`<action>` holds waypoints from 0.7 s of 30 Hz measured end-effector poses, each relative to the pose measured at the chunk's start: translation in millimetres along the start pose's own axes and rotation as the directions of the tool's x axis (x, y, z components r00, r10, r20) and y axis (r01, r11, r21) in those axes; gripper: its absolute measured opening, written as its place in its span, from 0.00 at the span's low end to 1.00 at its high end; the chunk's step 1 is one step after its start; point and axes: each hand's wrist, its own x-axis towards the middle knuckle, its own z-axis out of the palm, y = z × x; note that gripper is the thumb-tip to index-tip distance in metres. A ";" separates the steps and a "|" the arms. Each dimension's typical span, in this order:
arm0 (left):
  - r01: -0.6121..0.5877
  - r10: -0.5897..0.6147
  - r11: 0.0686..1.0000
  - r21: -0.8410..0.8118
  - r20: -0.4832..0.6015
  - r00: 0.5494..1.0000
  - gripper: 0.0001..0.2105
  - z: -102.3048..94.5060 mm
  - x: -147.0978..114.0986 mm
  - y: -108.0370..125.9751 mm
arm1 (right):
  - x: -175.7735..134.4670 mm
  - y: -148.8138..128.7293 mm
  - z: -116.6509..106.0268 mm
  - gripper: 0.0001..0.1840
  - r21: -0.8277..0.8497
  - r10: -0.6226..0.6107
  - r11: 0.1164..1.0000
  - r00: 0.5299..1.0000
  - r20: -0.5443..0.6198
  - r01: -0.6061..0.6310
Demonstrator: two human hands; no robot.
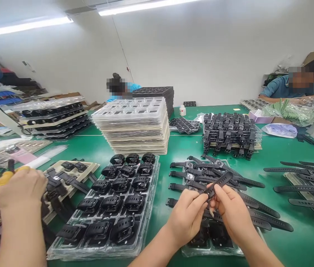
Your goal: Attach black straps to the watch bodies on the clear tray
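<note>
My left hand and my right hand meet over the right-hand tray, both closed on one black watch strap. The strap's holed end points up and to the right between them. Whether a watch case is attached is hidden by my fingers. Beneath my hands, several black smartwatches with straps laid out flat rest across a clear plastic tray. To the left, another clear tray holds rows of smartwatches with their straps curled over.
A tall stack of pale trays stands behind, beside dark trays. More strapped watches are piled at back right and far right. A co-worker's hand works at left over other watches. Two people sit across the green table.
</note>
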 end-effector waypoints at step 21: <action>0.586 -0.770 0.301 -0.752 0.171 0.615 0.17 -2.5 4.4 7.1 | -12.7 -4.5 -0.6 0.20 -0.575 -0.149 0.754 0.935 0.322 0.318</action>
